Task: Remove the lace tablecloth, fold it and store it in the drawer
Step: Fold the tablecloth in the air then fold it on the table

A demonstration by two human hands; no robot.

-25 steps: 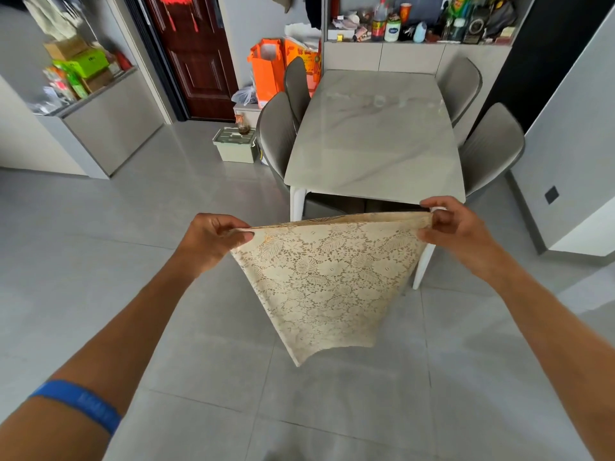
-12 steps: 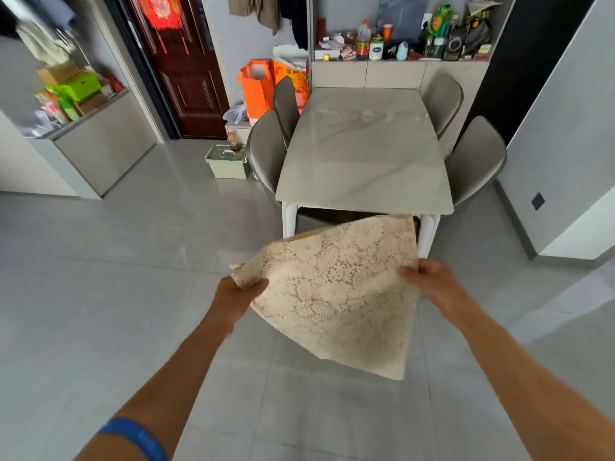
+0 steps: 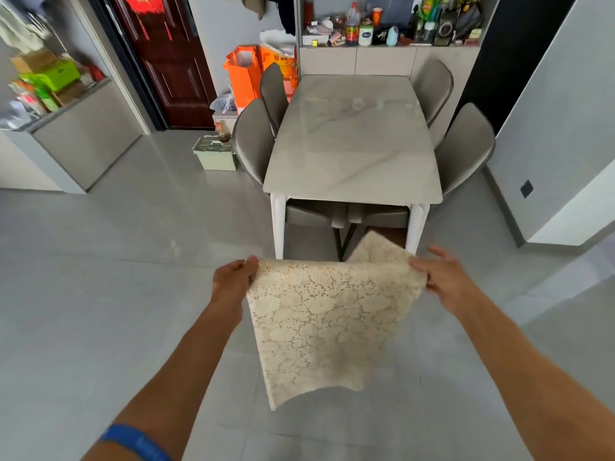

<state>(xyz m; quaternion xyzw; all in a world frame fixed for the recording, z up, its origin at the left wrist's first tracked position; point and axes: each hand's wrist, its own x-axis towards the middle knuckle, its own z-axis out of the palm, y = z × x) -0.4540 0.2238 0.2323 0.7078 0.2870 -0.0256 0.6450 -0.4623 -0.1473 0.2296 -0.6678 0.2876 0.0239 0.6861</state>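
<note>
The cream lace tablecloth (image 3: 326,321) is folded into a small panel and hangs in the air in front of me, over the grey floor. My left hand (image 3: 233,281) pinches its upper left corner. My right hand (image 3: 439,277) holds the upper right edge, thumb on the cloth and the other fingers spread above it. A flap of the cloth sticks up behind the top edge near my right hand. The bare marble dining table (image 3: 352,141) stands just beyond. No drawer is clearly visible.
Several grey chairs (image 3: 253,141) surround the table. A cabinet ledge (image 3: 389,58) with bottles runs behind it. Orange bags (image 3: 243,74) and a pale green box (image 3: 216,154) sit by the dark red door. A low cabinet (image 3: 83,134) stands at the left.
Both hands brought the cloth lower and flipped it over into another fold; the panel now hangs narrower, and my right hand has shifted along the top edge with fingers spread.
</note>
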